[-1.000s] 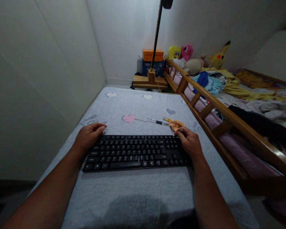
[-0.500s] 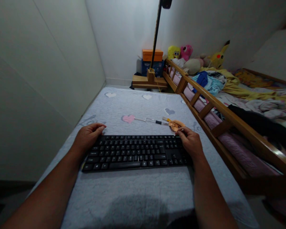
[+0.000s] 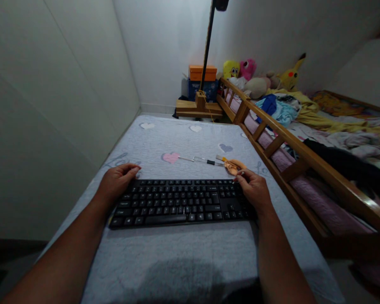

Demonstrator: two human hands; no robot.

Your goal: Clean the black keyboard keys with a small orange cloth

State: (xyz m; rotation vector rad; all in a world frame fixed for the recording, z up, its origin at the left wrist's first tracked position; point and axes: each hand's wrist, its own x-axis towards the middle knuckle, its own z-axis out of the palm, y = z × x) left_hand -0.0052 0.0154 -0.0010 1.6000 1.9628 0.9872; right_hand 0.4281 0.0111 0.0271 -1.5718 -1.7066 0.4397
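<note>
A black full-size keyboard (image 3: 177,202) lies flat on the pale quilted cover, its keys facing up. Beside its upper left corner is my left hand (image 3: 118,180), thumb and index finger pinched together; whatever they hold, if anything, is hidden. Over the number keys at the right end, my right hand (image 3: 252,188) pinches a small white-tipped stick, which looks like a cotton swab (image 3: 242,172). Just beyond the keyboard lie an orange cloth (image 3: 232,166), a small brush (image 3: 221,158), a wire keycap puller (image 3: 210,162) with a black grip, and a thin white stick (image 3: 186,158).
The heart-patterned cover (image 3: 177,139) spreads under everything. Along the right runs a wooden bed rail (image 3: 291,147), with clothes and plush toys (image 3: 289,78) behind it. A wooden stand (image 3: 200,105) with a black pole and stacked boxes (image 3: 202,74) stand at the far wall.
My right hand has shifted very slightly and the white tip of the swab shows more clearly between its fingers. My left hand and the keyboard look the same.
</note>
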